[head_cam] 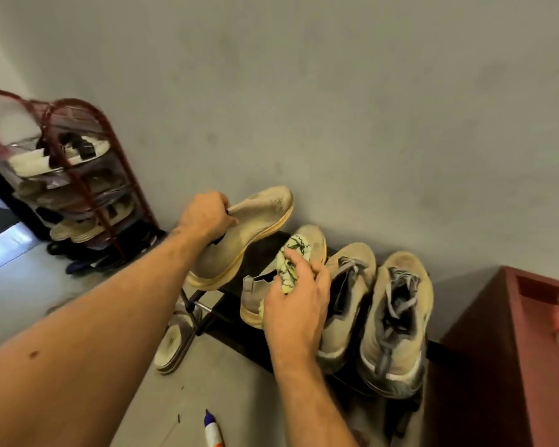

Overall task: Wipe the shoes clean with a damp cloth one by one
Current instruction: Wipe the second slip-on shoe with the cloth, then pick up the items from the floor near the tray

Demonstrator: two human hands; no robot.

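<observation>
My left hand point(207, 217) grips the collar of a beige slip-on shoe point(255, 230) and holds it tilted above the left end of a low black rack point(236, 324). Its partner, a second beige slip-on shoe point(313, 243), rests on the rack top. My right hand point(296, 304) hovers over that shoe and holds a crumpled pale yellow-green patterned cloth point(292, 262), which lies against the shoe's upper. Two beige laced sneakers point(397, 317) stand side by side on the rack to the right.
A red wire shoe stand point(78, 175) full of sandals stands at the left by the wall. A slipper point(175, 340) lies on the floor under the rack's left end. A reddish-brown cabinet point(504, 366) sits at the right. A marker-like object point(212, 430) lies on the floor.
</observation>
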